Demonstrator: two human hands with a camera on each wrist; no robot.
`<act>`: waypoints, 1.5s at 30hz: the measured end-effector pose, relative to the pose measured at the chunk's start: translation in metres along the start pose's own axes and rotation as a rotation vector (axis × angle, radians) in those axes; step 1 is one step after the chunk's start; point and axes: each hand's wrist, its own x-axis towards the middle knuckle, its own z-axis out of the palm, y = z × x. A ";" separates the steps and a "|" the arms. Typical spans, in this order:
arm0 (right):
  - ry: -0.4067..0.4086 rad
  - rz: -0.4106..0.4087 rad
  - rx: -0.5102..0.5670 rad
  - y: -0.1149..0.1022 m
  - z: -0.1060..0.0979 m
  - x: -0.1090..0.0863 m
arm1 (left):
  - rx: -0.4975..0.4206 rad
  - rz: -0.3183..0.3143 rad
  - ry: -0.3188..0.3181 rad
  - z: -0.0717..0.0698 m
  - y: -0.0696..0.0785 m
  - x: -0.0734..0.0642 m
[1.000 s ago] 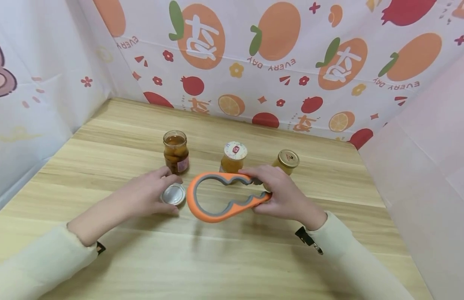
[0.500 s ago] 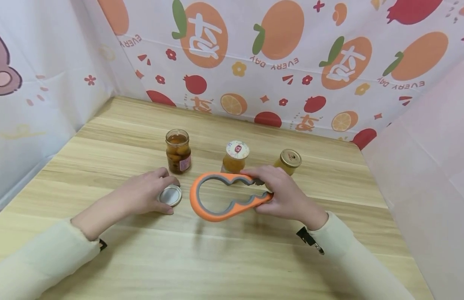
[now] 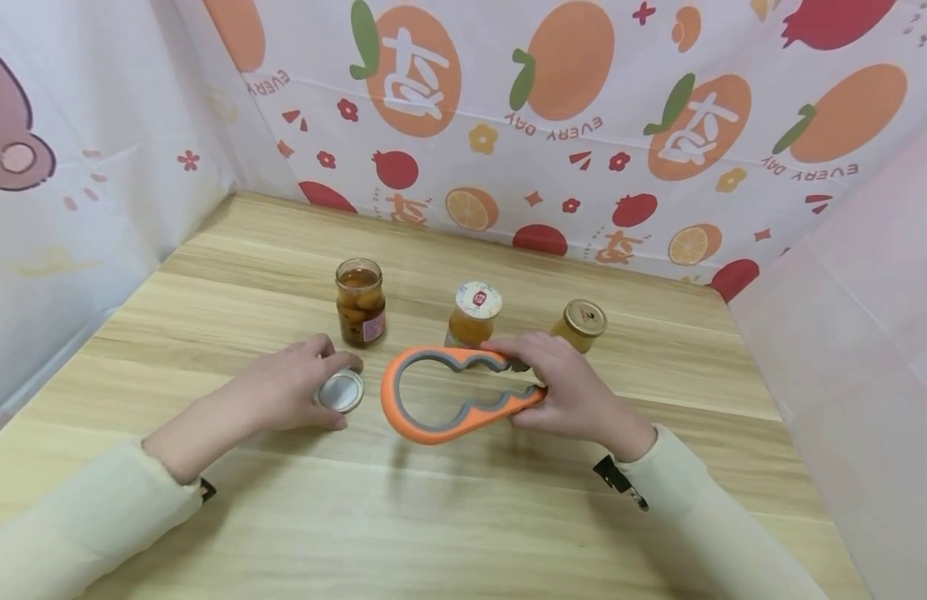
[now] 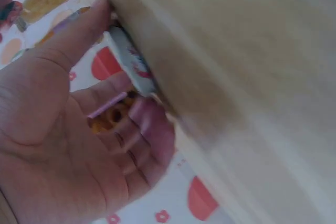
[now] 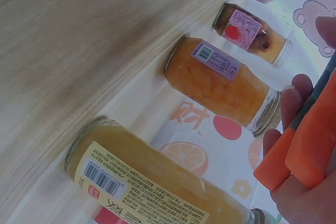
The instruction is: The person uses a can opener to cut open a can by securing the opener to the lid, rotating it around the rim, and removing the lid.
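While the right hand (image 3: pixel 557 383) holds the orange-and-grey opener (image 3: pixel 390 396) above the desk (image 3: pixel 433 525), its fingers and thumb clamped on the two arms near their free ends, the left hand (image 3: pixel 302 383) is low over the wood with a jar lid (image 3: pixel 341 392). To handle that lid well, it would help to let the rim meet the desk evenly and part the fingers sideways, so they neither drag nor flip it; keeping the opener raised and apart from the left hand seems wise too. The lid lies between the left thumb and fingers, which curve around opposite sides of the rim and appear to pinch it, inner face up; whether it rests fully on the desk cannot be told. Just past those fingers stands the open jar (image 3: pixel 361 304) of dark fruit, upright, which a careless knuckle could knock. To its right, behind the opener, is a white-lidded jar (image 3: pixel 474 323), and beyond the right hand a gold-lidded jar (image 3: pixel 578 332), both upright and closed. At the desk's far edge hangs a fruit-patterned cloth (image 3: pixel 433 167).
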 end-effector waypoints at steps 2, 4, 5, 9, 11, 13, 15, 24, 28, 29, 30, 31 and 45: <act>-0.008 0.004 -0.004 0.000 0.001 -0.002 | 0.039 0.015 0.013 0.000 0.007 -0.001; -0.018 0.012 -0.009 0.001 0.002 -0.004 | 0.062 0.043 0.039 -0.002 0.018 -0.001; -0.021 0.017 -0.015 0.001 0.002 -0.005 | 0.055 0.060 0.053 -0.003 0.025 0.000; -0.017 0.028 -0.040 0.001 0.001 -0.006 | -0.066 0.115 0.100 -0.006 0.048 0.007; -0.010 0.026 -0.049 0.000 0.000 -0.005 | -0.161 0.129 0.119 -0.005 0.054 0.013; -0.001 0.021 -0.047 -0.001 -0.002 -0.004 | -0.256 0.136 0.146 -0.003 0.058 0.021; 0.009 0.016 -0.041 -0.001 -0.005 -0.004 | -0.366 0.131 0.167 -0.002 0.060 0.030; 0.060 0.004 -0.016 0.000 -0.017 -0.006 | -0.946 0.031 0.080 0.001 0.073 0.075; 0.058 0.017 -0.012 0.001 -0.018 -0.006 | -1.076 -0.063 0.036 0.004 0.077 0.091; 0.058 0.018 -0.012 0.002 -0.019 -0.006 | -1.100 -0.094 0.029 0.005 0.078 0.094; 0.060 0.019 -0.015 0.002 -0.019 -0.006 | -1.099 -0.120 0.024 0.005 0.079 0.097; 0.062 0.020 -0.018 0.002 -0.019 -0.006 | -1.120 -0.145 0.017 0.005 0.081 0.101; 0.102 0.019 -0.038 0.003 -0.022 -0.002 | -1.313 -0.148 -0.018 0.011 0.086 0.140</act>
